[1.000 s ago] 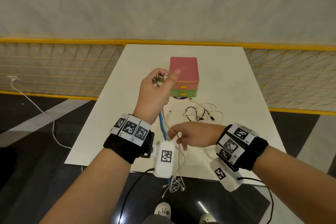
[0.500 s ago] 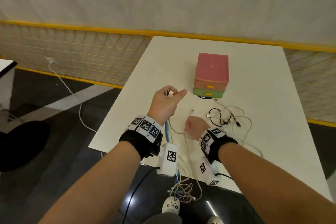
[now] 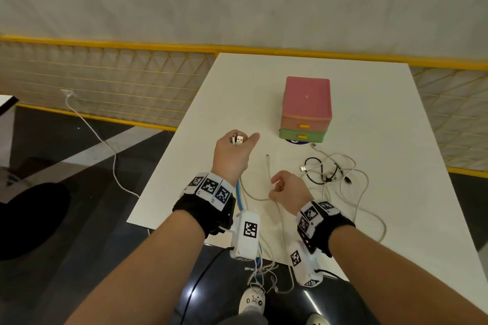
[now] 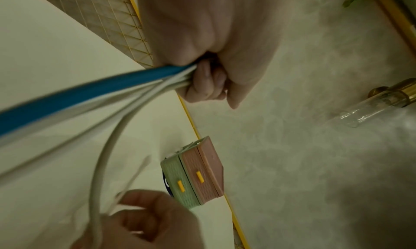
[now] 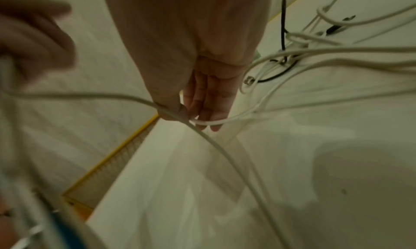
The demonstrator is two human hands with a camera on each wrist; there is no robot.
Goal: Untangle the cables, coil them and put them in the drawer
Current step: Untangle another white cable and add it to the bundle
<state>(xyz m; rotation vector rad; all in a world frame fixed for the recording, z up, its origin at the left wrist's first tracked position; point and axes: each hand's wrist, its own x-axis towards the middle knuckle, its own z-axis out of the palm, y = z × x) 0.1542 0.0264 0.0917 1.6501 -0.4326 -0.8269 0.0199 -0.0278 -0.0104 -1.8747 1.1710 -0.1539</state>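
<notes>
My left hand (image 3: 233, 152) is raised above the white table (image 3: 396, 206) as a fist round a bundle of cables (image 4: 126, 85), one blue and the others white, with USB plugs (image 3: 239, 139) sticking out of its top. The bundle hangs down past the table's near edge. My right hand (image 3: 286, 190) pinches one thin white cable (image 5: 225, 149) low over the table; its free end (image 3: 267, 157) lies just beyond. A tangle of white and black cables (image 3: 332, 171) lies to the right. The small drawer unit (image 3: 306, 111), pink over green, stands behind with both drawers closed.
Loose cable ends (image 3: 264, 272) dangle below the table edge near my shoes. A yellow mesh fence (image 3: 105, 87) runs behind and to the left of the table. A white charger cable (image 3: 105, 145) trails across the dark floor on the left.
My left hand has come down closer to the table with the bundle. My right hand moved forward onto the table and took hold of the thin white cable. The camera view shifted left.
</notes>
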